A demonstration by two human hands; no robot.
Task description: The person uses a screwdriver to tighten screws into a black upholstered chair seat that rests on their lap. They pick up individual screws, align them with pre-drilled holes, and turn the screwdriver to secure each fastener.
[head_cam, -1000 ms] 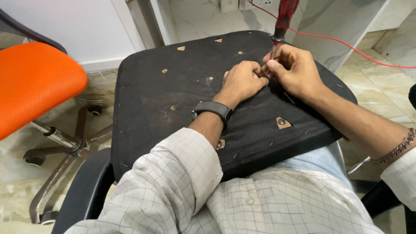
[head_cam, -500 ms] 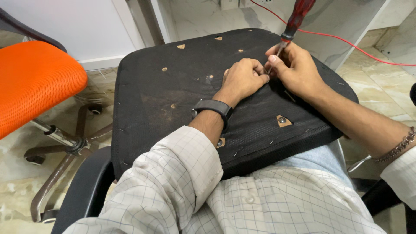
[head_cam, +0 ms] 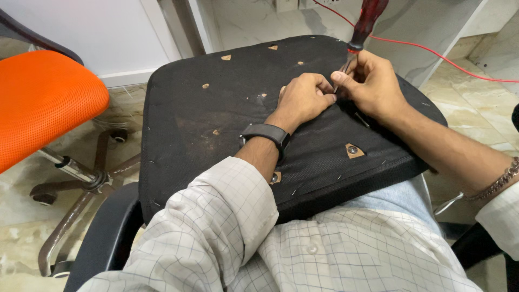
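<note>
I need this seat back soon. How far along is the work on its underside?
Done: black fabric lies over the seat base, staples showing along the near edge. In hand: the right hand holds a red-handled screwdriver, its tip by the left hand, which presses the fabric. Left: unclear how many staples remain.

Seat cushion (head_cam: 216,119) on lap, both hands on it, screwdriver (head_cam: 361,32) at right hand (head_cam: 373,86), office chair (head_cam: 43,103) left

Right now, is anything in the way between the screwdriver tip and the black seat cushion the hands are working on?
Nothing visible. The right hand holds the screwdriver down against the seat cushion, and the left hand pinches the fabric right beside the tip.
</note>
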